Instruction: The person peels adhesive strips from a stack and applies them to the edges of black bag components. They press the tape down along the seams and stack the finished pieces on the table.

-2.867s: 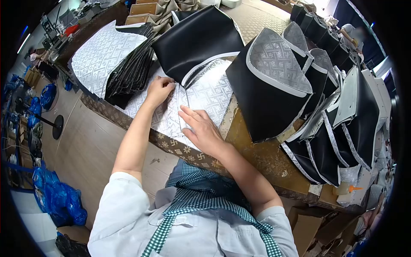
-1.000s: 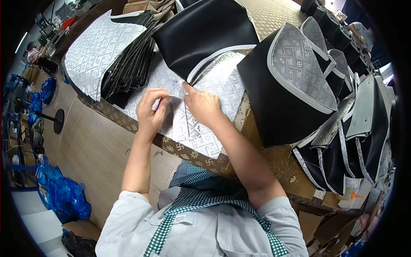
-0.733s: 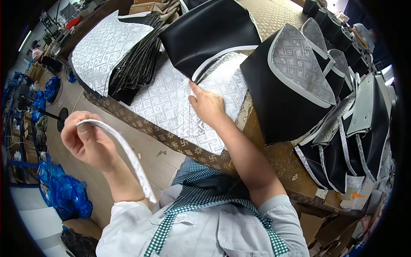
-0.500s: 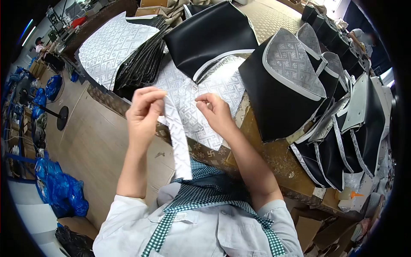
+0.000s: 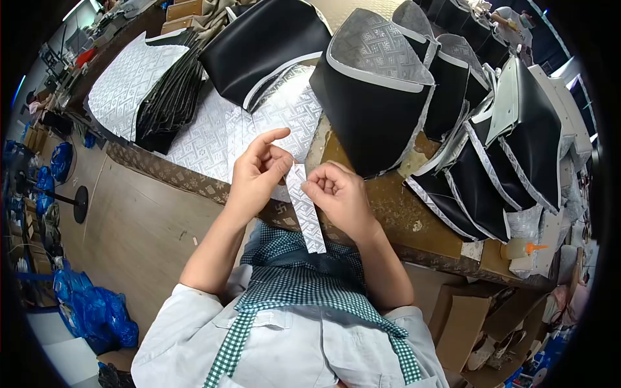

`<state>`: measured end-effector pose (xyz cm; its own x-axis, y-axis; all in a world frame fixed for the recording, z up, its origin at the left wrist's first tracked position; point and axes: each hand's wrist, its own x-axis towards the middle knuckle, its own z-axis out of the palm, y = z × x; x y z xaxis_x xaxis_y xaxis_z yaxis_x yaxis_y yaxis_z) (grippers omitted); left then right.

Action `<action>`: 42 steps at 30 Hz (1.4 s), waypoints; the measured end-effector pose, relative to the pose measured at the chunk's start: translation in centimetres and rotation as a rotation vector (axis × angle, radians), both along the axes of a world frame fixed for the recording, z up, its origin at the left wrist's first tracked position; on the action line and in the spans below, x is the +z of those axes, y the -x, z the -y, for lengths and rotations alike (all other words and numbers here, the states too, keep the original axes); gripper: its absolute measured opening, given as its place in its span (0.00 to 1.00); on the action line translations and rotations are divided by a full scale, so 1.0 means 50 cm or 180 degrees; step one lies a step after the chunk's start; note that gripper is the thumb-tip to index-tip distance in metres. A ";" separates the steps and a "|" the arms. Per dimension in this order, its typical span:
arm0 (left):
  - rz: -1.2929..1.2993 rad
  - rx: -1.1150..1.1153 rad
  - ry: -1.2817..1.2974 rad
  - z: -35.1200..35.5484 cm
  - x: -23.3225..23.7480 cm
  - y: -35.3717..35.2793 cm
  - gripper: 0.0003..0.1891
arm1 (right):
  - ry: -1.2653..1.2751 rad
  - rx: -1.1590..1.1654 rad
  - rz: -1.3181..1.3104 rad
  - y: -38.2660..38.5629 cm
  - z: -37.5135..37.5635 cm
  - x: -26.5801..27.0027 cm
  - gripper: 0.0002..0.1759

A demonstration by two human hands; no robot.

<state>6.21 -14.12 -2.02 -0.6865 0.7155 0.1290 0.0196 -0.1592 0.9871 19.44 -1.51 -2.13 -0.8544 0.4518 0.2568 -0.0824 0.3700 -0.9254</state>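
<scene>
Head view: right hand point(image 5: 337, 196) newly beside left hand point(image 5: 259, 170) on patterned strip point(image 5: 306, 216).

- The strip point(image 5: 305, 210) hangs between your left hand point(image 5: 259, 171) and right hand point(image 5: 339, 197), over the table point(image 5: 414, 239) edge.
- Flat sheets point(image 5: 213, 129) lie just beyond your left hand.
- A stack of cut pieces point(image 5: 165, 97) sits on them, farther left.
- Sewn shells point(image 5: 375, 97) stand beyond your right hand.
- A bottle point(image 5: 521, 247) rests well to its right.

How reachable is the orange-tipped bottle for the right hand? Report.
Probably reachable: the bottle sits at the table edge to its right, with mostly bare table between. But the right hand is pinching the strip with the left hand.
</scene>
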 end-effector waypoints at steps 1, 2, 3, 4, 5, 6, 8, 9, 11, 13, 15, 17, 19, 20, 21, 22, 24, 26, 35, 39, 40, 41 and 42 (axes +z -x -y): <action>0.0022 -0.0050 0.0085 -0.006 -0.009 -0.003 0.21 | -0.0076 -0.0038 -0.0102 -0.007 0.008 0.003 0.06; 0.0045 -0.0100 0.0170 -0.013 -0.019 -0.007 0.20 | -0.0163 -0.0048 -0.0139 -0.011 0.013 -0.004 0.05; -0.0118 -0.0134 0.0156 -0.021 -0.031 -0.012 0.17 | -0.0250 -0.0058 -0.0176 -0.016 0.016 -0.010 0.05; -0.0227 0.0012 0.0282 -0.029 -0.040 -0.013 0.16 | 0.0055 0.0117 -0.0122 -0.025 0.017 -0.009 0.05; -0.0331 0.0165 0.0403 -0.039 -0.051 -0.010 0.15 | 0.0734 0.0459 -0.0255 -0.040 0.025 -0.003 0.06; -0.0462 0.0233 0.0422 -0.047 -0.084 0.016 0.14 | 0.0604 0.0506 -0.0282 -0.055 0.036 0.016 0.06; -0.1092 0.0532 0.0696 -0.059 -0.107 0.049 0.12 | 0.0361 0.0636 -0.0500 -0.091 0.045 0.058 0.07; -0.1336 0.0641 0.0827 -0.065 -0.095 0.055 0.12 | 0.0461 0.0720 -0.1106 -0.104 0.039 0.071 0.07; -0.1803 0.1027 0.0712 -0.087 -0.084 0.081 0.09 | 0.0993 0.0731 -0.2001 -0.161 0.026 0.079 0.08; -0.1967 0.1055 0.0837 -0.107 -0.076 0.110 0.09 | 0.1472 0.1182 -0.2749 -0.230 -0.015 0.110 0.11; -0.2253 0.0990 0.0729 -0.130 -0.084 0.129 0.08 | 0.1430 0.1082 -0.3175 -0.288 -0.051 0.132 0.09; -0.2590 0.0706 0.0802 -0.149 -0.095 0.147 0.07 | 0.1432 0.0660 -0.3202 -0.316 -0.060 0.144 0.14; -0.3092 0.0323 0.1018 -0.158 -0.117 0.171 0.06 | 0.1428 0.0086 -0.2937 -0.321 -0.060 0.124 0.20; -0.3316 0.0222 0.1264 -0.162 -0.123 0.183 0.07 | 0.1431 -0.0178 -0.2666 -0.316 -0.057 0.116 0.20; -0.3643 0.0241 0.1310 -0.160 -0.119 0.188 0.06 | 0.1485 -0.0236 -0.2441 -0.315 -0.058 0.100 0.18; -0.3976 0.0256 0.1356 -0.159 -0.113 0.193 0.04 | 0.1450 -0.0358 -0.2240 -0.309 -0.062 0.084 0.16; -0.4059 0.0343 0.1436 -0.154 -0.116 0.191 0.05 | 0.1419 -0.0535 -0.1916 -0.293 -0.079 0.051 0.10; -0.4141 0.0385 0.1436 -0.149 -0.122 0.194 0.08 | 0.1555 -0.0774 -0.1507 -0.279 -0.095 0.035 0.05; -0.3462 0.0808 -0.0307 -0.167 0.124 0.046 0.15 | 0.1396 -0.0360 -0.0914 -0.216 -0.187 0.060 0.06; -0.4358 0.0540 -0.0369 -0.230 0.243 -0.013 0.18 | 0.1407 -0.0050 -0.0832 -0.176 -0.242 0.086 0.06; -0.4235 0.0211 -0.0075 -0.249 0.264 -0.021 0.18 | 0.1429 0.0026 -0.0831 -0.168 -0.251 0.095 0.06; -0.4103 -0.0110 0.0224 -0.269 0.280 -0.029 0.18 | 0.1451 0.0107 -0.0830 -0.160 -0.256 0.103 0.06; -0.3336 -0.0543 0.0429 -0.296 0.288 -0.033 0.20 | 0.1528 0.0116 -0.0786 -0.154 -0.262 0.108 0.06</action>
